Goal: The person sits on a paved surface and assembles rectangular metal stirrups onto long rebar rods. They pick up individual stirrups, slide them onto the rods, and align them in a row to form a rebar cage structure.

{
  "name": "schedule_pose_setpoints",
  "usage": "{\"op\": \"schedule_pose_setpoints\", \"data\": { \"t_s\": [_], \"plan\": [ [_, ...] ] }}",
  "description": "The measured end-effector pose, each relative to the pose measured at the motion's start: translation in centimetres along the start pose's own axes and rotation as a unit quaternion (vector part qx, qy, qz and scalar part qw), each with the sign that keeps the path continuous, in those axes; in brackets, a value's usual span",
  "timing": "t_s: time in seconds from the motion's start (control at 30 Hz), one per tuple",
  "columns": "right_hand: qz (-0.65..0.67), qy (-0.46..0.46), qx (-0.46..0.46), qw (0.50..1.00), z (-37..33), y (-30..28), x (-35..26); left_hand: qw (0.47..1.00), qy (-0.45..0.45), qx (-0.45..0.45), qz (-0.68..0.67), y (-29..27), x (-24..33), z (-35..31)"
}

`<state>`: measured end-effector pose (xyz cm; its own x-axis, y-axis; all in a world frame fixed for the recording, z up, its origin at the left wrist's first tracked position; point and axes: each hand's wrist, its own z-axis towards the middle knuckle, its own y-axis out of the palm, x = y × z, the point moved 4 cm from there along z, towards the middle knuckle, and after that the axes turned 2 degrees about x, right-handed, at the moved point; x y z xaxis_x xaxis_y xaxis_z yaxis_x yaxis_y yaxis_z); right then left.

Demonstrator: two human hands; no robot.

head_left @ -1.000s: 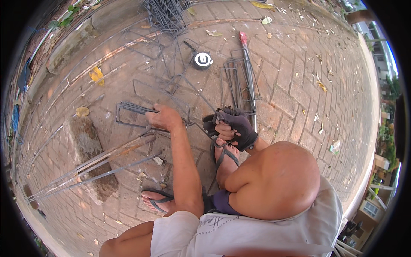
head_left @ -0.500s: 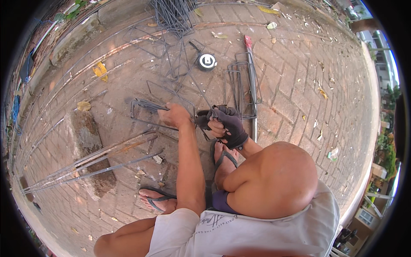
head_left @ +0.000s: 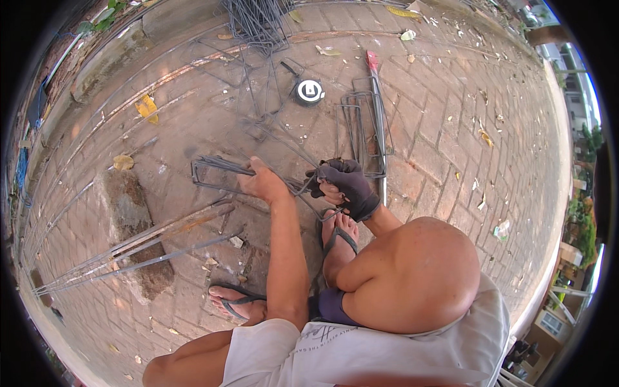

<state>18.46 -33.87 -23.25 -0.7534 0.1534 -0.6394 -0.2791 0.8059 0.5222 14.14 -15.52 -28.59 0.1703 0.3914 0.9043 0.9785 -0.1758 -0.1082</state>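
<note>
Gripping wire (head_left: 219,164): hands (head_left: 262,182) close (right (head_left: 349,188) gloved).

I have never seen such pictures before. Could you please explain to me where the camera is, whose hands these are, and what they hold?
There is no machine here. The camera sits on a person's head and looks down; its wide lens bends straight edges. The hands are that person's own. The left hand, bare, holds a bundle of bent wire frames. The right hand, in a dark fingerless glove, is closed, with wire reaching its fingers; its exact grip is partly hidden. On the brick paving lie a round tape measure, a heap of wire frames and a long bar with a red end. To the left, thin rods lie across a rough block.
</note>
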Motion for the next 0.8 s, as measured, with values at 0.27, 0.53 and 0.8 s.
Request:
{"op": "schedule_pose_setpoints", "data": {
  "t_s": [0.27,0.53,0.8],
  "plan": [
    [0.470,0.042,0.018,0.881,1.2,0.3,-0.2,0.980,-0.001,-0.108,-0.169,-0.2,1.5,-1.4],
    [0.233,0.003,-0.026,0.972,0.8,1.7,-1.4,0.945,0.051,-0.306,-0.104,0.7,2.4,-4.4],
    [0.406,-0.141,-0.157,0.889,-0.1,-2.8,-5.6,0.909,-0.157,-0.358,-0.147,-1.1,1.6,-2.0]
  ]
}}
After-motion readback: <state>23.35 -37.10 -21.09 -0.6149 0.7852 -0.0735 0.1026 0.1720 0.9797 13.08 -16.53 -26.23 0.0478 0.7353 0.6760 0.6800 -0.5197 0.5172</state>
